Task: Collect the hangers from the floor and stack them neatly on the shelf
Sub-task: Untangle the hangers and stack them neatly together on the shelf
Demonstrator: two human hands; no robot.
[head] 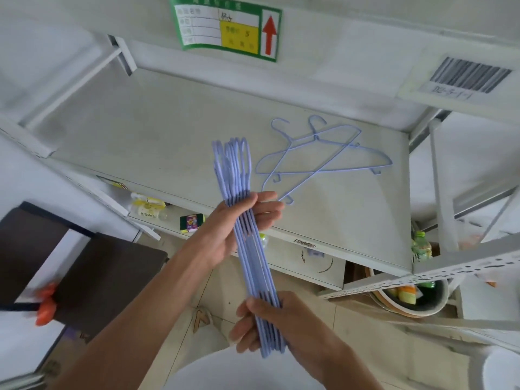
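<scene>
A bundle of several light blue wire hangers [247,249] is held edge-on in front of the grey shelf [140,142]. My left hand [228,229] grips the bundle near its upper part. My right hand [270,322] grips its lower end. The hooks of the bundle reach over the shelf's front edge. Two more blue hangers [323,156] lie crossed on the shelf surface to the right of the bundle.
A green and yellow label [225,26] and a barcode tag [467,77] hang on the shelf level above. Small packets [191,222] and bottles [420,246] sit on the lower shelf. A dark board [84,271] stands at left; a basin [410,299] with items is at lower right.
</scene>
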